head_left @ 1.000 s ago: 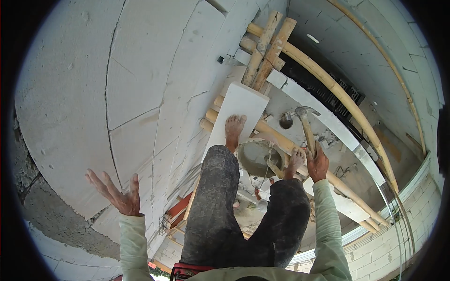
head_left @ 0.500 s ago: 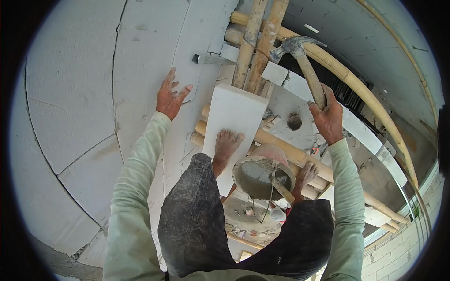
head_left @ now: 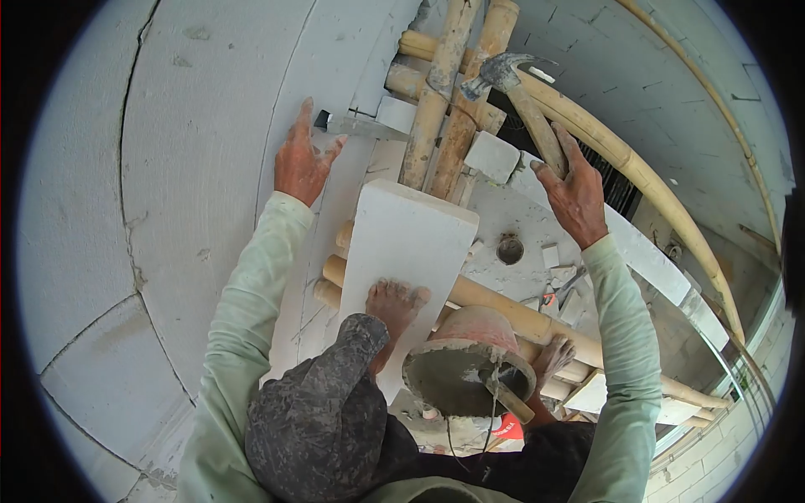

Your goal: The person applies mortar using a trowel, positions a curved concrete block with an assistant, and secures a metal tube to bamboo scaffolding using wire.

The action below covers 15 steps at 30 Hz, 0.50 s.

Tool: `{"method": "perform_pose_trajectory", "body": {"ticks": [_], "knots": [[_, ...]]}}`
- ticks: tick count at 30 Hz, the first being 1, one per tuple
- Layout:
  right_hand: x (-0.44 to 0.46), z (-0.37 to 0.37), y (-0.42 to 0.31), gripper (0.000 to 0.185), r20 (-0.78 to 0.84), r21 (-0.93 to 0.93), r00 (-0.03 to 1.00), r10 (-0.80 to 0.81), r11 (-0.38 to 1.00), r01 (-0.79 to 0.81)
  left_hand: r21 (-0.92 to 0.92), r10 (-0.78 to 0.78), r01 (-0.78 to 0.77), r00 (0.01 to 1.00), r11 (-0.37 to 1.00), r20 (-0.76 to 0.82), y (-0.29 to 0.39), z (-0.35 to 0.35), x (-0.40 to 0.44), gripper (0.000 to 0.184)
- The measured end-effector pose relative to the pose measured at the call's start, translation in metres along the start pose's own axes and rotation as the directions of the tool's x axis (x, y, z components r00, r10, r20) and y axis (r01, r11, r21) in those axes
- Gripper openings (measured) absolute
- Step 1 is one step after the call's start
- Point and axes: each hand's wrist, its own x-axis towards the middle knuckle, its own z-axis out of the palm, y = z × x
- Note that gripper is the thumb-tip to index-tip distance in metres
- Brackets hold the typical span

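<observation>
My right hand [head_left: 579,197] holds a claw hammer [head_left: 535,121] near the lower end of its wooden handle, thumb and fingers on either side. The metal head points away from me, above the upright bamboo poles. My left hand [head_left: 300,172] is open and empty, fingers apart, in front of the pale block wall [head_left: 222,151]; whether it touches the wall I cannot tell. A flat greyish strip [head_left: 365,126] with a dark end lies just beyond its fingertips. Below, between both hands, a white block [head_left: 411,239] bears my bare foot [head_left: 394,306].
A mortar-coated bucket [head_left: 478,327] hangs or stands between my legs, with a wooden-handled tool [head_left: 510,401] in it. Bamboo poles [head_left: 503,298] cross under my feet. Tied bamboo poles [head_left: 432,109] rise ahead. A row of white blocks [head_left: 646,243] curves along the right. Rubble lies below.
The hammer and my right hand have shifted slightly left in view. My left hand has risen a little along the wall. My knees are bent more, and the view has come lower.
</observation>
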Motion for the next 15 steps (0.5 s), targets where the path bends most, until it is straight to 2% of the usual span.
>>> {"method": "perform_pose_trajectory", "body": {"ticks": [3,7,12,15], "knots": [[0.003,-0.004,-0.006,0.060,0.010,-0.067,1.000,0.011,0.998,-0.010,0.048,0.094,-0.095,0.995,0.994,0.032,-0.011,0.008,0.007,0.079],[0.009,-0.008,-0.012,0.061,0.014,-0.170,1.000,0.010,0.985,-0.008,-0.014,0.097,-0.096,0.994,0.995,0.052,-0.019,0.014,0.010,0.078],[0.015,0.012,-0.024,0.063,0.006,-0.165,1.000,0.005,0.986,-0.004,-0.008,0.116,-0.115,0.992,0.993,0.053,-0.018,0.020,0.015,0.069],[0.020,0.029,-0.035,0.063,0.035,-0.142,0.999,0.003,0.990,0.002,-0.069,0.100,-0.098,0.995,0.993,0.026,-0.020,0.022,0.011,0.061]]}}
